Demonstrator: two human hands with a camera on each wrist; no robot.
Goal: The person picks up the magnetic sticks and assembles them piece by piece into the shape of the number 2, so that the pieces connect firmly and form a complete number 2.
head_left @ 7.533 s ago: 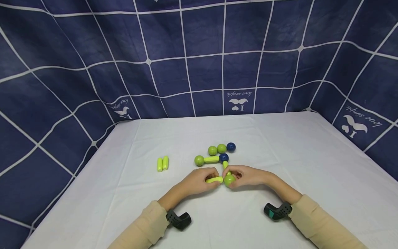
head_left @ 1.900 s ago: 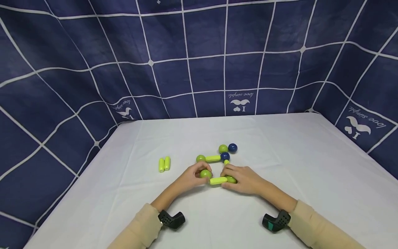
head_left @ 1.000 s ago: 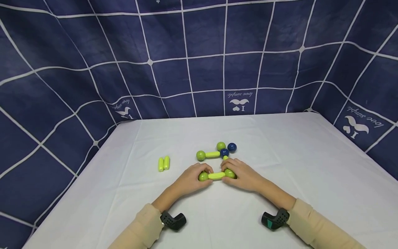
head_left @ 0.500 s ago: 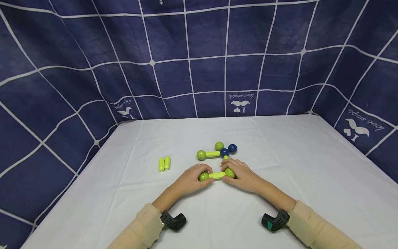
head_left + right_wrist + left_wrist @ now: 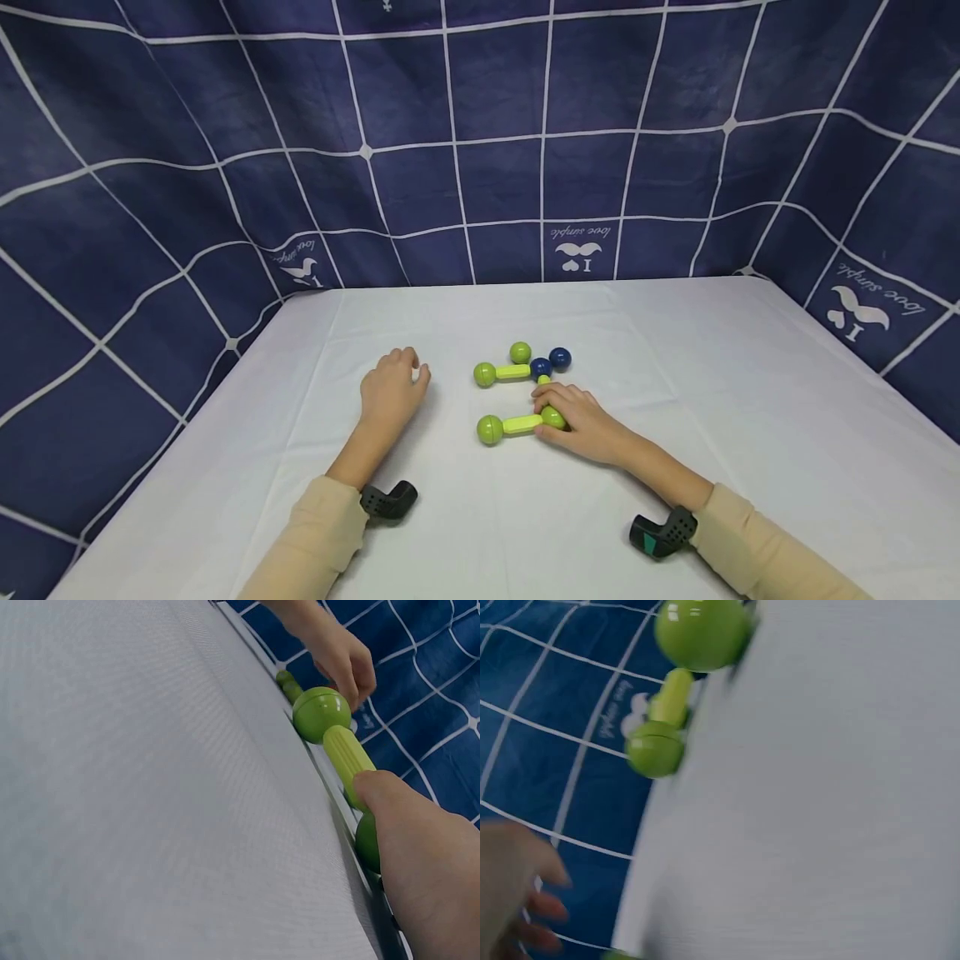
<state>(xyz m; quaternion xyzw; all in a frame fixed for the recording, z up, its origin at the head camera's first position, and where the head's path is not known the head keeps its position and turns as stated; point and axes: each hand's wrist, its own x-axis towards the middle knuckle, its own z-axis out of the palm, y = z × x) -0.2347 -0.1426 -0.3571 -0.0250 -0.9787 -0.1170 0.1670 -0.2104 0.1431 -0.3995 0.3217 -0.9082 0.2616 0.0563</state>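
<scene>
My right hand (image 5: 585, 423) grips the green ball (image 5: 553, 417) at the near right corner of a ball-and-stick frame. From that ball a yellow-green stick (image 5: 522, 425) runs left to another green ball (image 5: 491, 429). A partly covered stick leads back to a dark blue ball (image 5: 541, 368), joined by a stick (image 5: 513, 372) to a green ball (image 5: 484, 374). My left hand (image 5: 388, 390) is above the table at the left, fingers loosely bent, and nothing shows in it. The pair of loose sticks (image 5: 289, 686) is near it in the right wrist view, hidden in the head view.
Behind the frame lie a loose green ball (image 5: 520, 352) and a loose dark blue ball (image 5: 559, 359). A white cloth covers the table (image 5: 675, 350). Dark blue curtain (image 5: 495, 175) with white lines hangs along the back and sides.
A green ball now sits on the front stick's left end. My left hand has let go of it and moved left and back, covering the loose sticks. The right hand has stayed put.
</scene>
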